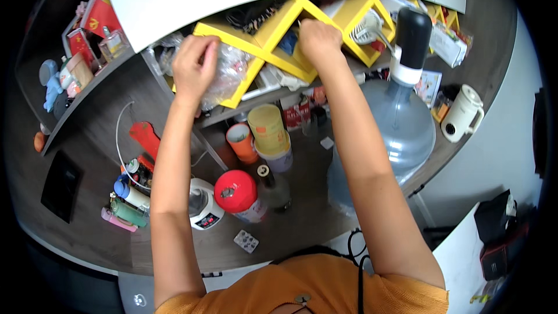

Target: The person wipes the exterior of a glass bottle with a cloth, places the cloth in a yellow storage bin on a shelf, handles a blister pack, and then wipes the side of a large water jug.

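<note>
A yellow zigzag rack [279, 20] stands under the white cabinet, its slanted compartments filled with odds and ends. My left hand [193, 68] is closed, fingers curled, over the rack's left end. Crumpled clear plastic wrap [229, 78] bulges beside it. Farther right, my right hand [321, 40] is closed at the edge of a middle compartment. A small pale tip shows by its fingers; what either hand grips is hidden. Just below the right hand, a dark blue item [287, 42] lies inside the compartment. A pale ribbed object [366, 28] fills the compartment to its right.
A big water bottle [401, 122] with a black-topped pump [413, 38] stands beside my right forearm. Between my arms are a red-lidded jar [235, 192], a dark glass bottle [273, 189], stacked tubs [267, 128] and a blister pack [246, 241]. An electric kettle [463, 113] stands at right.
</note>
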Available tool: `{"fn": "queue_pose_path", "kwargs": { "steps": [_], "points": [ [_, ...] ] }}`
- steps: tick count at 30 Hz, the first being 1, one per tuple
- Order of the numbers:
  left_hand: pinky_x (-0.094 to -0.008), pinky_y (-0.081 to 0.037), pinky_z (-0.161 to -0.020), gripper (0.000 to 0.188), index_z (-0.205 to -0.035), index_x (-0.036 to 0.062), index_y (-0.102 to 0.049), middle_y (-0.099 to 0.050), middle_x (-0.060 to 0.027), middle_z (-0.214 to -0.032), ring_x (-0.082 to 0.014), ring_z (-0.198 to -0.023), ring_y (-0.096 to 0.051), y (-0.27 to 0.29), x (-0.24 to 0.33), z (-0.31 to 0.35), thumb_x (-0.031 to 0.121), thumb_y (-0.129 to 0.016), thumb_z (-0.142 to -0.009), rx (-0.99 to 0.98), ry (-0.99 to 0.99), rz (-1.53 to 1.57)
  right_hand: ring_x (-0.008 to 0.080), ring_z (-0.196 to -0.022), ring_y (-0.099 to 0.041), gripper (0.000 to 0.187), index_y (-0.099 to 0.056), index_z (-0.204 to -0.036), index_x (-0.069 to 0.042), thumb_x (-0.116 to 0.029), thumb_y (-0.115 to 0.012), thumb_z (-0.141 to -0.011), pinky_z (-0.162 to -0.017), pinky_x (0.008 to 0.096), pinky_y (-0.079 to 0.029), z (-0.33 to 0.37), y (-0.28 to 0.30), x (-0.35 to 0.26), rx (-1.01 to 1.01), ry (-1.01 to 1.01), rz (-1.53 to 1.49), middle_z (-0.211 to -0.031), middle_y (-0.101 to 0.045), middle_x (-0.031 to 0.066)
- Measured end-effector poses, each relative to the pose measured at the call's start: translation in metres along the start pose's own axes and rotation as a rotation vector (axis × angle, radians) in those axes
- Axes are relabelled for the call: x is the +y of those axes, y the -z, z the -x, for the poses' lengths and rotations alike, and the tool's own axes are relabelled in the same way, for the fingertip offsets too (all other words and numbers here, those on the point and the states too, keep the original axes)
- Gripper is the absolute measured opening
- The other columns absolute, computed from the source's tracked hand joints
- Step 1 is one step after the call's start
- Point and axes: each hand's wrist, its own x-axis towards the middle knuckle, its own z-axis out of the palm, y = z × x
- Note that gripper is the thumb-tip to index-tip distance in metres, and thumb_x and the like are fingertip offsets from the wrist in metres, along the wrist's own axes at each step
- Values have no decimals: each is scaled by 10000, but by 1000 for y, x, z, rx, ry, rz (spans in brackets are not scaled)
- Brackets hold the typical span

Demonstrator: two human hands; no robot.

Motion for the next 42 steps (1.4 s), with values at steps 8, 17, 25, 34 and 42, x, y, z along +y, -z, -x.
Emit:
{"fn": "queue_pose_path", "kwargs": {
  "steps": [8,17,25,34,42],
  "points": [
    [-230,-408,-558,75,-878,14,-645,-567,-55,-738,-123,-614,-525,4,1,-1,39,-607,-818,-67,73,45,216,-979,-639,226,-681,-1021,-119,-141,-519,-865,-721,342,-527,-49,-55,6,-149,-4,211,-1068,-658,67],
    [-249,-443,-564,81,-865,32,-648,-590,-73,-762,-165,-624,-568,6,4,-2,61,-622,-794,-103,113,53,306,-1027,-601,276,-650,-1047,-32,-123,-502,-833,-846,382,-491,-44,-71,7,-216,119,-47,-1094,-624,163],
    [-264,-452,-586,86,-853,31,-650,-593,-77,-762,-176,-640,-580,4,4,-3,81,-626,-787,-104,112,61,345,-995,-591,321,-640,-1065,-30,-203,-611,-795,-881,358,-464,-5,-37,17,-218,53,-509,-1042,-618,222],
    [-269,-453,-622,134,-871,19,-648,-607,-75,-802,-185,-683,-589,9,3,-1,129,-603,-810,-149,157,80,335,-901,-617,315,-620,-1117,-79,-218,-550,-843,-826,394,-475,73,33,26,-158,268,-292,-940,-643,206],
    [-243,-445,-620,130,-899,18,-646,-600,-57,-808,-149,-674,-574,12,2,-2,115,-606,-822,-193,202,110,338,-922,-617,330,-648,-1057,-145,-354,-444,-902,-815,451,-476,73,43,27,3,18,-66,-944,-650,178]
  ]
}}
